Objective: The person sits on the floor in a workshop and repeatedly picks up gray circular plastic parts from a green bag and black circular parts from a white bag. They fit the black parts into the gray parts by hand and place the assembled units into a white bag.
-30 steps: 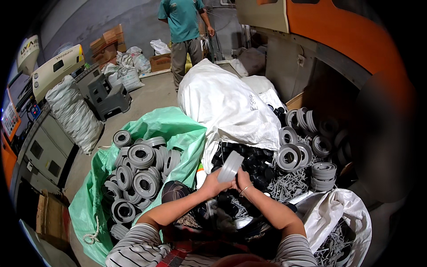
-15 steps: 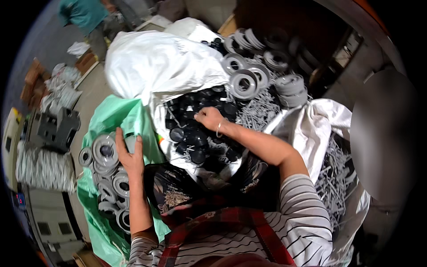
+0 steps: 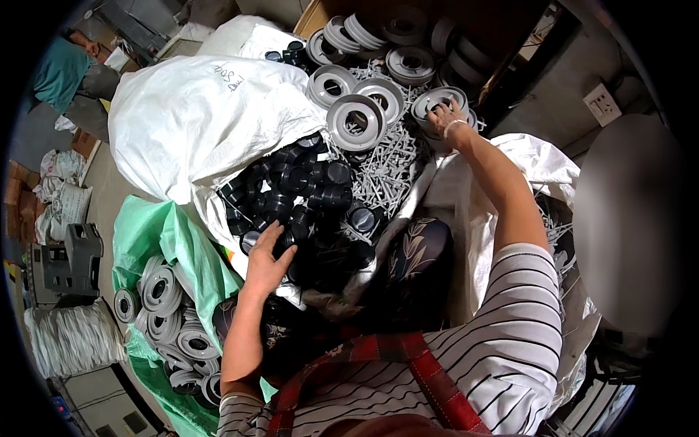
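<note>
My right hand reaches out to the far right, its fingers curled over the near rim of the top grey plastic ring on a stack. Part of that ring lies hidden under the fingers. My left hand is at the near left edge of a heap of black plastic caps, thumb and fingers apart, holding nothing that I can see. The caps lie in the mouth of a white sack. Beside them are thin grey plastic sticks in a loose pile.
More grey rings lie on the sticks at the back. At the left a green sack holds several grey rings. Another white sack stands by my right arm. Far left are a dark plastic case and a person in teal.
My right hand has left the black caps and moved far right to the ring stack. My left hand has gone from the green sack to the edge of the caps. The view has shifted.
</note>
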### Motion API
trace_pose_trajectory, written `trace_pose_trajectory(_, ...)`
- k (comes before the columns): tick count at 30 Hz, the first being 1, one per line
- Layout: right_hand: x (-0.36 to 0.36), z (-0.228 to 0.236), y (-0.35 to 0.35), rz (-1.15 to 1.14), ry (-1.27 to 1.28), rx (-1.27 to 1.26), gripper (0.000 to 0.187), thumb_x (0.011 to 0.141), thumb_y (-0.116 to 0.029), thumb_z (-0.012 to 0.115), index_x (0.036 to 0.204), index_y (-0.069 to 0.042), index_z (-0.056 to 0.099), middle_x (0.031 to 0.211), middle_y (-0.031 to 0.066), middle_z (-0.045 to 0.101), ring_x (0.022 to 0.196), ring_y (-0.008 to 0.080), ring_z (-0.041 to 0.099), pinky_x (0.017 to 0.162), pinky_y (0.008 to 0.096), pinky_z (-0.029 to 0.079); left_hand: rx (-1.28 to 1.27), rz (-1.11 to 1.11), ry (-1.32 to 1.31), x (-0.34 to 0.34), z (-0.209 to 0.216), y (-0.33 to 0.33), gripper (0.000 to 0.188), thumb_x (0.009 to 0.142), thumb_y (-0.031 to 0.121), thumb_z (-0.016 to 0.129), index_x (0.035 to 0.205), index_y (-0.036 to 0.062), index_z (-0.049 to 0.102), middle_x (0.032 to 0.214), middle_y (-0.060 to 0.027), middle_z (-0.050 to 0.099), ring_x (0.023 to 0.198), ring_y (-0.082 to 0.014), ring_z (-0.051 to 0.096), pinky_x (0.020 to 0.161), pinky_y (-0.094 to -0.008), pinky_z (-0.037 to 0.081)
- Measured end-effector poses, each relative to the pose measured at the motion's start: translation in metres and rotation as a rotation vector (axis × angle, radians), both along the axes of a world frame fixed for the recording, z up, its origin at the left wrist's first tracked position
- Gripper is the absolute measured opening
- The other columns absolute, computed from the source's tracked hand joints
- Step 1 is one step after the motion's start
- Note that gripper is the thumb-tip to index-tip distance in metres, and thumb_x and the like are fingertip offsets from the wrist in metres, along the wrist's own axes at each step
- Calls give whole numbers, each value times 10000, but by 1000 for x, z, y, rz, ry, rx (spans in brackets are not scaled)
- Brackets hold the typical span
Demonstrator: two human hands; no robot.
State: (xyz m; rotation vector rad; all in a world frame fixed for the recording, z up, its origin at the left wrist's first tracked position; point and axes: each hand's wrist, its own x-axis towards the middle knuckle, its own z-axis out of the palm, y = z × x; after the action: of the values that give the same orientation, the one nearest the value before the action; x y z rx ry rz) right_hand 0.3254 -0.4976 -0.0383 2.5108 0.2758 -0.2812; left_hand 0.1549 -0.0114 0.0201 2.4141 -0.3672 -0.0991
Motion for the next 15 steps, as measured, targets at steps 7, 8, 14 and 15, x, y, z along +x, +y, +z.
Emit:
trace_pose_trajectory(7,-26,9,49,0,-42,-63,412,754,-174,614,1127,-68,476,990,101,602,955,225,557,777,347,356,11,-130,-85,10,-5,-1,472,755,135,695,1168,-33,541,1230,-237,522,1150,-366,503,980,-373,407)
trace_pose_trajectory(8,-30,1,55,8,-48,-21,451,735,-209,634,1129,-59,473,991,100,603,956,232,559,790,353,368,15,-152,-91,9,-6,-1,485,756,136,694,1184,-25,532,1236,-236,517,1153,-364,500,983,-375,404)
trace_pose_trajectory(14,-110,68,175,485,268,441,526,658,-162,690,1129,-98,465,1003,112,550,933,250,532,802,362,392,-6,-278,-159,-6,-7,-6,640,700,97,723,1275,-2,458,1368,-187,406,1290,-331,364,1042,-388,334)
trace_pose_trajectory(15,-121,73,193,661,287,495,536,649,-152,683,1136,-106,463,993,103,539,931,246,521,799,356,383,43,-346,-216,-5,-2,-10,700,680,107,730,1305,15,427,1409,-169,346,1323,-322,305,1064,-402,293)
